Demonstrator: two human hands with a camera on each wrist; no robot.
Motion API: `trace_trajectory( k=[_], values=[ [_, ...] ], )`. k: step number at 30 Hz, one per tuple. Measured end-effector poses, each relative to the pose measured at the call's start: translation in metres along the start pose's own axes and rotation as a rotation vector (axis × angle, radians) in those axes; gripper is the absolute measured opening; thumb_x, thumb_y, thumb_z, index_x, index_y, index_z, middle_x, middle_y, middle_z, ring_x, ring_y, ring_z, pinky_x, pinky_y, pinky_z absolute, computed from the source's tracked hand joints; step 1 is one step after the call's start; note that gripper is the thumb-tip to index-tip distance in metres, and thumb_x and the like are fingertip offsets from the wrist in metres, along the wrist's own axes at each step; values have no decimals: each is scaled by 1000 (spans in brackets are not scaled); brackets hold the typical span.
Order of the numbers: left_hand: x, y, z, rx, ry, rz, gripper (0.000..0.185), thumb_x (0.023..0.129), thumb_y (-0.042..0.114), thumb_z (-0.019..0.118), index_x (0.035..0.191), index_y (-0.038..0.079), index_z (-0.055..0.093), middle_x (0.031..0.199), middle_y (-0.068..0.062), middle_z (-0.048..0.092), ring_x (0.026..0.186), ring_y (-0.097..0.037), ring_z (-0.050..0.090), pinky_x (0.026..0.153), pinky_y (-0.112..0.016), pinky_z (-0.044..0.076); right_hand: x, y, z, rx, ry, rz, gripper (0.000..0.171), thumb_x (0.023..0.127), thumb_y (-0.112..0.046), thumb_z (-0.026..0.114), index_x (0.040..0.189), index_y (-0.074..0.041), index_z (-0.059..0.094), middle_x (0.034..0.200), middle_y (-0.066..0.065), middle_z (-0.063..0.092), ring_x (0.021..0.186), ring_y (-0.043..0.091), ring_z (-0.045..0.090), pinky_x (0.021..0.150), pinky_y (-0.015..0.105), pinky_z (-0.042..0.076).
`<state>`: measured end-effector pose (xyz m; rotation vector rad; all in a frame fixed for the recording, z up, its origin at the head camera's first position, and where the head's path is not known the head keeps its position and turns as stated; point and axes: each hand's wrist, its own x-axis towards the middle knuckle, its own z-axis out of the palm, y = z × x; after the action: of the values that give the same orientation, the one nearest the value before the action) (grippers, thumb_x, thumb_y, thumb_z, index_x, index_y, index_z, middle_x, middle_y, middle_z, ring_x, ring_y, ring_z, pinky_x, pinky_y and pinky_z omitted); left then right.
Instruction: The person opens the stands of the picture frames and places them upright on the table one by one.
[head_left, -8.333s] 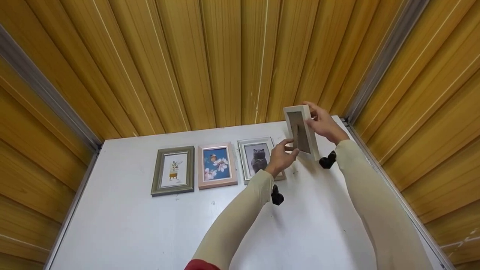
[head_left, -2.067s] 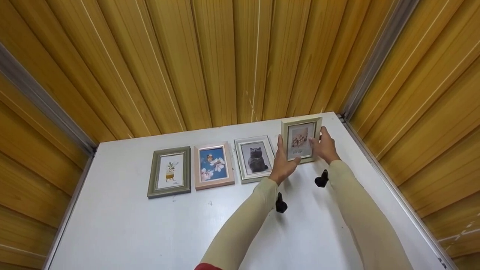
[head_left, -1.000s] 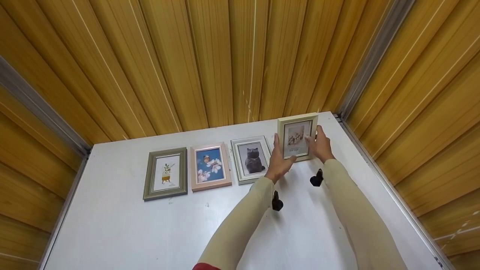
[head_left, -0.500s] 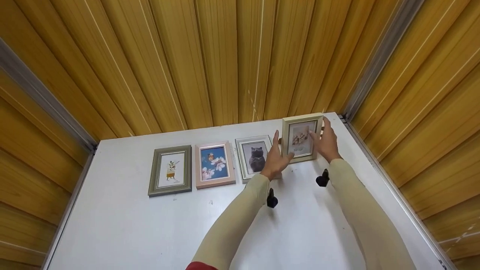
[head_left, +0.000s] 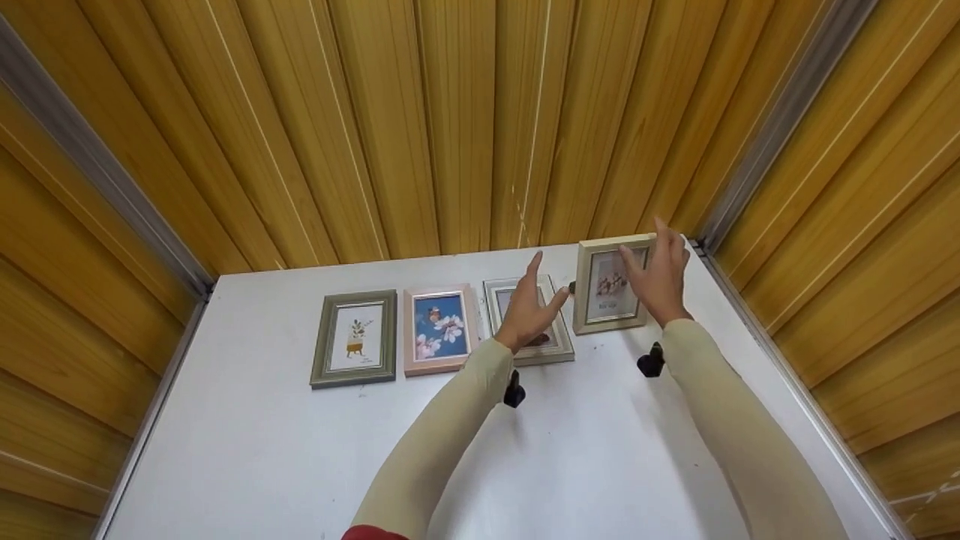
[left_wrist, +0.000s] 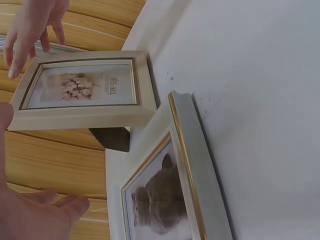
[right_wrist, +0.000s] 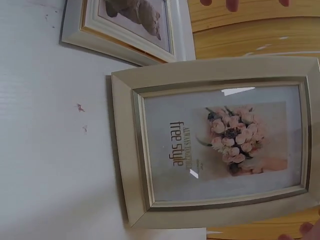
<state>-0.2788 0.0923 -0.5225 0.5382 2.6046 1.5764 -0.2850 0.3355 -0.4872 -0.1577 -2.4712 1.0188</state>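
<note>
A cream photo frame (head_left: pixel 609 289) with a flower picture stands on the white surface, propped by a dark back leg (left_wrist: pixel 112 139) visible in the left wrist view. My right hand (head_left: pixel 661 277) hovers at its right side, fingers spread loosely and overlapping it in the head view; the left wrist view shows that hand (left_wrist: pixel 32 30) apart from the frame. My left hand (head_left: pixel 526 311) is held in the air with straight fingers, left of the cream frame. It partly hides the silver-white cat frame (head_left: pixel 559 349). Neither hand holds anything.
Left of the cat frame stand a pink frame (head_left: pixel 439 367) with blossoms and a green frame (head_left: pixel 319 341) with a plant picture. Behind the white tabletop (head_left: pixel 255 435) rises a yellow wood-patterned wall (head_left: pixel 450 135), with grey metal posts at both corners.
Earlier I held the cream frame with its back showing, then it was turned picture-forward and set down. Since half a second ago my left hand has drawn away leftward and my right has loosened off it.
</note>
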Motion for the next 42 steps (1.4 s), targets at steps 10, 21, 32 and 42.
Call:
trace_trajectory(
  k=[10, 21, 32, 42],
  values=[
    [-12, -18, -40, 27, 59, -27, 84, 101, 46, 60, 166, 25, 13, 168, -10, 26, 153, -30, 27, 121, -51, 26, -9, -29, 19, 21, 60, -229, 74, 96, -35, 73, 158, -17, 36, 156, 16, 34, 145, 36, 32, 113, 60, 34],
    [-26, -14, -62, 16, 90, -44, 83, 100, 49, 59, 166, 26, 13, 169, -7, 23, 154, -30, 25, 121, -53, 25, -38, -58, 43, 90, 59, -409, 68, 96, -28, 74, 154, -11, 43, 155, 16, 43, 140, 34, 45, 111, 59, 38],
    [-32, -21, -63, 2, 114, -52, 81, 101, 46, 60, 166, 25, 15, 169, -7, 24, 154, -30, 25, 121, -55, 24, -48, -58, 54, 60, 12, -460, 71, 96, -26, 75, 155, -7, 41, 154, 16, 45, 143, 30, 43, 116, 52, 35],
    [-34, -23, -60, 16, 105, -86, 81, 101, 40, 62, 165, 20, 17, 168, -11, 26, 154, -30, 26, 121, -52, 25, -51, -61, 57, 64, -91, -452, 72, 95, -27, 76, 156, -12, 40, 155, 16, 44, 145, 34, 40, 114, 59, 34]
  ],
)
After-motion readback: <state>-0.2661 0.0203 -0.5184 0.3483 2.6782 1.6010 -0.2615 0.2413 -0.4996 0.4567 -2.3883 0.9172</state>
